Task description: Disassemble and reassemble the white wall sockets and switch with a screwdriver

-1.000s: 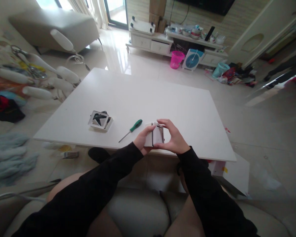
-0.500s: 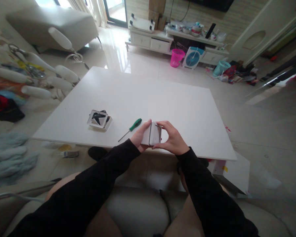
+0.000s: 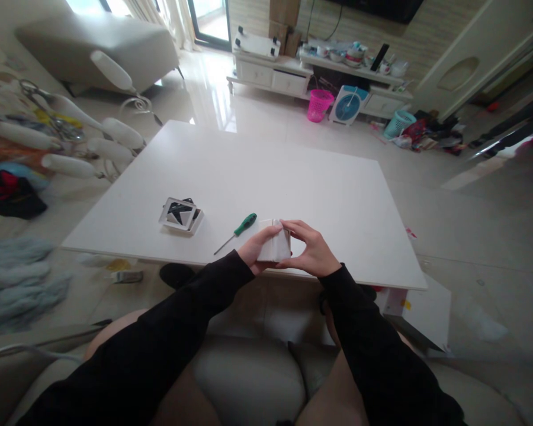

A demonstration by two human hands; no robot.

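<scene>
A small white box-shaped casing point(image 3: 282, 247) is held between both hands over the near edge of the table. My left hand point(image 3: 256, 248) grips its left side, thumb lying across the top face. From the right, my right hand point(image 3: 310, 245) clasps the casing with fingers at the far edge and thumb at the near edge. Left of the hands lies a screwdriver point(image 3: 246, 224) with a green handle, its tip pointing toward me. Further left a white frame point(image 3: 178, 214) leans over a shallow white box point(image 3: 197, 223) with black parts. The casing's underside is hidden.
The white table point(image 3: 266, 171) spans the middle of the view. A lamp with white shades point(image 3: 111, 70) stands at its left. Beyond are a pink basket point(image 3: 320, 105), a blue and white fan point(image 3: 348, 105) and a low cabinet point(image 3: 253, 72). An open drawer point(image 3: 421, 313) is at lower right.
The dark gap across the white casing has closed to a thin seam. My left thumb has shifted right onto the top face. The screwdriver and frame stay put; the view shifts slightly.
</scene>
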